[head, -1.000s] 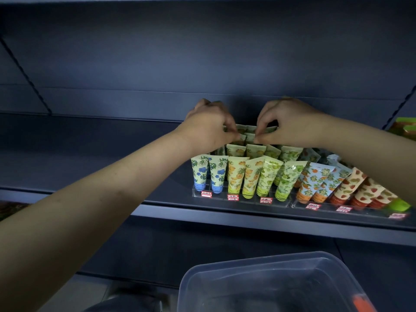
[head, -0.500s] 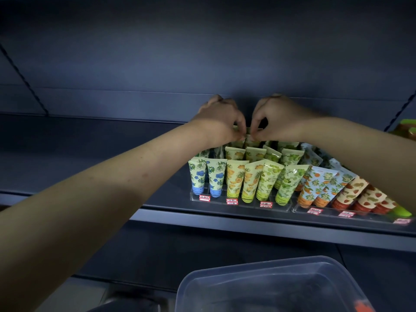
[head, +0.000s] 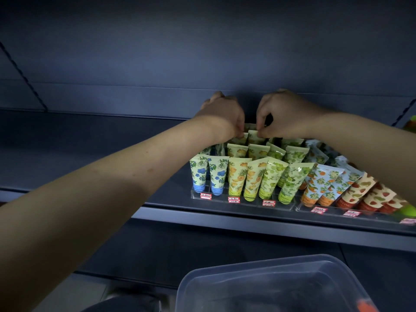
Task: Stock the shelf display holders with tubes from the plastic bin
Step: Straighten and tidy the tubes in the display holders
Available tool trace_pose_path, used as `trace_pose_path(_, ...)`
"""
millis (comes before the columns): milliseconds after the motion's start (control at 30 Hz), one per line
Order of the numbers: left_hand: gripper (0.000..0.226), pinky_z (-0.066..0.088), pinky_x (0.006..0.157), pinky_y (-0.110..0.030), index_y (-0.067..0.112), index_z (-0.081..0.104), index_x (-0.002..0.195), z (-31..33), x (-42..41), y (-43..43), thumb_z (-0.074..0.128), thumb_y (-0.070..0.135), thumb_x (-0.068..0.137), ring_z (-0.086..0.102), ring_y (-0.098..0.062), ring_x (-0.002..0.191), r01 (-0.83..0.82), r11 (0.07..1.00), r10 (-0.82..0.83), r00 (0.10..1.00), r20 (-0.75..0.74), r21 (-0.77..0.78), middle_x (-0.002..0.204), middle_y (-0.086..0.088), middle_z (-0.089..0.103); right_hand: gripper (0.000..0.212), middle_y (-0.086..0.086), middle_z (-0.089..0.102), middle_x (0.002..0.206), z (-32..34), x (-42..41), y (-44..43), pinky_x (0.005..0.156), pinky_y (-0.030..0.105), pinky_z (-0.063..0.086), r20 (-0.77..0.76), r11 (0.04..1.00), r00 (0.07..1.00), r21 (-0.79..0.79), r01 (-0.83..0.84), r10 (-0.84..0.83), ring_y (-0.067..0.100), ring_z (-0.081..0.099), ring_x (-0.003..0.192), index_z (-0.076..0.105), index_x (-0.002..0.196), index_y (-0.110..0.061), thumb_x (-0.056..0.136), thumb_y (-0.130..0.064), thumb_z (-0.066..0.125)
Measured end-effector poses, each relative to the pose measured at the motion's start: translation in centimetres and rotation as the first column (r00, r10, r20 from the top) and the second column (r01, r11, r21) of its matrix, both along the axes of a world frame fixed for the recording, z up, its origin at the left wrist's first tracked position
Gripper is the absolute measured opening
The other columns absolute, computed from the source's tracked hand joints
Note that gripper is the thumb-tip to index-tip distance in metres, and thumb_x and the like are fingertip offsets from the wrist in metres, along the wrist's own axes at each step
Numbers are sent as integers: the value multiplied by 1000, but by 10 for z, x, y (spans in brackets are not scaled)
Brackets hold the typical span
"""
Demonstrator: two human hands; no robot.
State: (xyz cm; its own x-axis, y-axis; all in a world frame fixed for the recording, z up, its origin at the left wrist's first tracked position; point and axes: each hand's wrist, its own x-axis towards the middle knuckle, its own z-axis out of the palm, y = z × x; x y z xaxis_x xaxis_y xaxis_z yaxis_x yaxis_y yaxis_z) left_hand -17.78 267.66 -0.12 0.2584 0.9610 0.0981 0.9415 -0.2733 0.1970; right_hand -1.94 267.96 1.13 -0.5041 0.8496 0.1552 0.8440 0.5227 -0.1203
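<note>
Shelf [head: 90,143] bears clear holders [head: 243,202] of tubes [head: 236,176]; left hand [head: 221,115] and right hand [head: 286,115] pinch back-row tubes [head: 254,137].

Left hand [head: 221,118] and right hand [head: 286,115] closer together now atop the back-row tube [head: 254,138]

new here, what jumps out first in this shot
The left hand and right hand meet at the back of the dark shelf, pinching tops of pale green floral tubes. In front, bright floral plastic tubes stand in a clear acrylic holder; a clear plastic bin sits bottom right.
</note>
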Motion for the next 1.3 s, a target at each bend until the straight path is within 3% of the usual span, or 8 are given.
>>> trace_pose_path(400,18,30,103,-35,24,72,99,5,-3,-5,65,35,86,29,-26,128,43,999,-43,999,-15,-1,126,2,49,6,-7,60,100,1,3,2,96,43,42,56,1000,998,-22,7,-5,19,46,109,66,77,-33,76,-28,69)
trace_pose_path(533,12,32,104,-36,28,72,95,7,-8,-5,65,33,86,31,-26,125,69,998,-69,997,42,-7,121,2,53,3,-9,60,99,1,3,3,94,43,42,49,1000,999,-17,3,-2,17,45,107,66,75,-34,76,-32,69)
trace_pose_path(633,10,35,104,-36,31,71,93,21,-16,-3,61,30,89,34,-26,124,50,997,-55,994,95,51,119,1,57,9,-10,62,89,7,9,9,88,37,43,6,1000,1000,-8,5,-5,15,49,99,68,71,-32,76,-39,69)
trace_pose_path(767,15,33,103,-28,27,72,99,35,-26,6,62,31,88,37,-24,124,60,994,-77,975,208,87,104,10,55,8,-14,58,78,17,14,20,74,25,38,-102,998,993,-50,47,-52,11,54,85,71,75,-26,76,-34,71)
trace_pose_path(900,14,32,105,-36,32,71,98,25,-14,15,66,36,85,34,-26,125,108,994,-112,985,130,32,113,6,59,3,-12,60,78,12,6,26,80,30,45,-45,996,999,-85,23,-27,11,55,87,73,76,-27,74,-30,73)
trace_pose_path(1067,14,31,99,-34,29,70,95,9,-2,24,65,38,86,32,-26,125,119,992,-118,993,21,-38,118,4,59,11,-13,60,82,2,-6,31,83,30,46,23,995,1000,-94,22,-20,11,57,88,67,68,-32,76,-27,73)
trace_pose_path(1167,9,35,103,-38,28,71,92,4,0,27,64,32,87,37,-27,123,115,993,-115,993,26,-16,116,1,62,28,-10,61,84,-2,-10,34,81,29,46,21,997,999,-71,39,-37,13,57,87,58,58,-36,76,-21,72)
trace_pose_path(1300,8,37,100,-37,25,73,88,2,-2,30,65,28,86,40,-25,122,119,992,-121,991,57,29,111,1,65,26,-10,63,85,-2,-9,35,78,27,45,40,997,998,-59,45,-43,13,58,86,59,59,-35,75,-19,73)
